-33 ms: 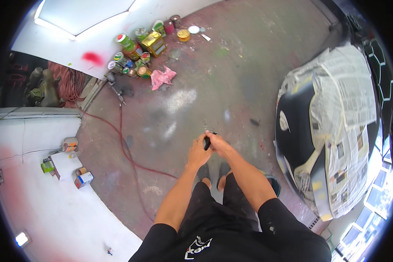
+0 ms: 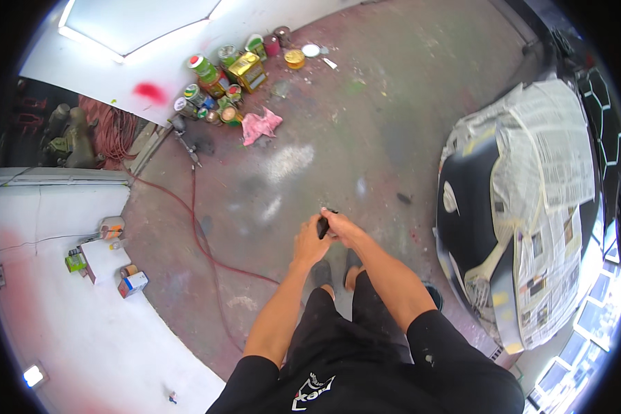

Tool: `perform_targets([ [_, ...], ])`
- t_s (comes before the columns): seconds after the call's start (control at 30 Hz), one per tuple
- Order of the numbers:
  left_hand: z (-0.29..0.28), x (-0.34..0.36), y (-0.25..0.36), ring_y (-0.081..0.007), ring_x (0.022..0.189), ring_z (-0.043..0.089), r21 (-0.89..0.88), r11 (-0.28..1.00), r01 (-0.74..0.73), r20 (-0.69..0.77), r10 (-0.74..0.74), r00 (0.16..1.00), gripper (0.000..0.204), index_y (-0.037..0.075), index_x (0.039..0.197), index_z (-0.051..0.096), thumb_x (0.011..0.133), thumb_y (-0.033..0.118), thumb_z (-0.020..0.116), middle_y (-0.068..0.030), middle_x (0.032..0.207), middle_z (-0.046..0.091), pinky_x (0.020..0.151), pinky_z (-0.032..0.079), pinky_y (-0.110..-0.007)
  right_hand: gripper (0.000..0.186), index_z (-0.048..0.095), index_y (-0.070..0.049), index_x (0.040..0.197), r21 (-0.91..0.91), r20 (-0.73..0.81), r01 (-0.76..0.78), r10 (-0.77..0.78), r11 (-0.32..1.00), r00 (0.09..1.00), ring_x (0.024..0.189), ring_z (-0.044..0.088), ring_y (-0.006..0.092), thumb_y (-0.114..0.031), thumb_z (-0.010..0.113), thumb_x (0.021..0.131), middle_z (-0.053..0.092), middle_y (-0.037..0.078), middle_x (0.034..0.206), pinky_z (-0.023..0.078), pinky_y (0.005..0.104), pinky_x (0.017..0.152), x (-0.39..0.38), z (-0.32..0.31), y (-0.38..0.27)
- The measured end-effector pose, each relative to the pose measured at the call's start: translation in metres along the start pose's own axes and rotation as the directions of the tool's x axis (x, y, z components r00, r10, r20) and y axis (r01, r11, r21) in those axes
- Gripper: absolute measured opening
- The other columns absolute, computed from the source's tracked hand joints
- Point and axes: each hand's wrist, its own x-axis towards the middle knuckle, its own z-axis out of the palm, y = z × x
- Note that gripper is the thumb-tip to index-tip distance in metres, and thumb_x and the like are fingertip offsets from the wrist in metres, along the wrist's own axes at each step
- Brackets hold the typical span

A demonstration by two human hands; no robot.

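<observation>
My left hand [image 2: 311, 241] and my right hand [image 2: 342, 228] meet in front of my body, above the floor. Between them is a small black object [image 2: 323, 226], its kind too small to make out. The left fingers curl around its lower side. My right hand closes over it from the other side, with the thumb near its top end. Part of the object is hidden by the fingers.
To the right stands a car part masked with newspaper [image 2: 559, 159], its dark panel [image 2: 466, 196] bare. Paint cans [image 2: 247, 71] and a pink cloth [image 2: 261, 127] lie at far left. A red hose [image 2: 207, 250] crosses the floor, near a spray gun [image 2: 185, 146]. A bucket [image 2: 434, 295] stands by my right leg.
The whole view has shifted very slightly. My hands and the black object have moved a touch to the left, still together.
</observation>
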Motion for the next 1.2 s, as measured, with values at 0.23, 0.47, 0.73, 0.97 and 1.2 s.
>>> perform_targets([
  [0.23, -0.088, 0.062, -0.067, -0.0434, 0.121, 0.066, -0.119, 0.976, 0.182, -0.174, -0.201, 0.964, 0.062, 0.006, 0.139, 0.063, 0.085, 0.026, 0.083, -0.0255, 0.127, 0.069, 0.105, 0.051, -0.049, 0.063, 0.067, -0.001, 0.138, -0.454, -0.077, 0.127, -0.18, 0.882, 0.981, 0.122, 0.067, 0.0331, -0.055, 0.059, 0.107, 0.073, 0.017, 0.13, 0.051, 0.0472, 0.102, 0.124, -0.032, -0.142],
  [0.47, -0.094, 0.048, -0.147, -0.0476, 0.116, 0.067, -0.086, 0.86, 0.503, -0.226, -0.509, 0.831, 0.056, 0.001, 0.13, 0.065, 0.083, 0.022, 0.087, -0.0264, 0.121, 0.072, 0.1, 0.053, -0.053, 0.024, 0.065, -0.004, 0.09, -0.77, -0.313, 0.14, -0.56, 0.623, 0.767, 0.099, 0.074, 0.0394, -0.025, 0.077, 0.088, 0.078, 0.019, 0.104, 0.057, 0.0483, 0.089, 0.267, -0.119, -0.373],
  [0.73, -0.034, 0.061, -0.087, -0.0498, 0.106, 0.071, 0.053, 0.551, 0.833, 0.106, -0.833, 0.544, 0.06, 0.002, 0.126, 0.064, 0.08, 0.033, 0.087, -0.0303, 0.109, 0.074, 0.093, 0.056, -0.056, 0.064, 0.056, -0.008, 0.154, -0.965, -0.223, -0.156, -0.352, 0.209, 0.909, 0.135, 0.062, 0.0413, -0.025, 0.072, 0.093, 0.066, 0.026, 0.144, 0.051, 0.0504, 0.111, 0.395, -0.281, -0.475],
  [0.97, 0.02, 0.161, -0.048, -0.0488, 0.104, 0.073, -0.147, 0.406, 0.902, 0.252, -0.867, 0.431, 0.062, 0.004, 0.124, 0.067, 0.077, 0.037, 0.089, -0.0293, 0.11, 0.075, 0.094, 0.057, -0.056, 0.04, 0.072, -0.003, 0.131, -0.997, -0.065, -0.037, -0.536, 0.063, 0.842, 0.113, 0.072, 0.047, -0.02, 0.069, 0.094, 0.076, 0.026, 0.119, 0.058, 0.0536, 0.098, 0.503, -0.298, -0.641],
  [1.2, 0.068, 0.274, -0.052, -0.0411, 0.098, 0.076, -0.22, 0.284, 0.933, 0.197, -0.924, 0.328, 0.047, 0.003, 0.116, 0.065, 0.083, 0.029, 0.087, -0.0241, 0.099, 0.077, 0.082, 0.057, -0.047, 0.033, 0.074, -0.002, 0.128, -0.954, 0.271, 0.275, -0.727, -0.118, 0.63, 0.113, 0.071, 0.0473, -0.011, 0.064, 0.098, 0.074, 0.026, 0.123, 0.057, 0.0535, 0.099, 0.703, -0.196, -0.821],
])
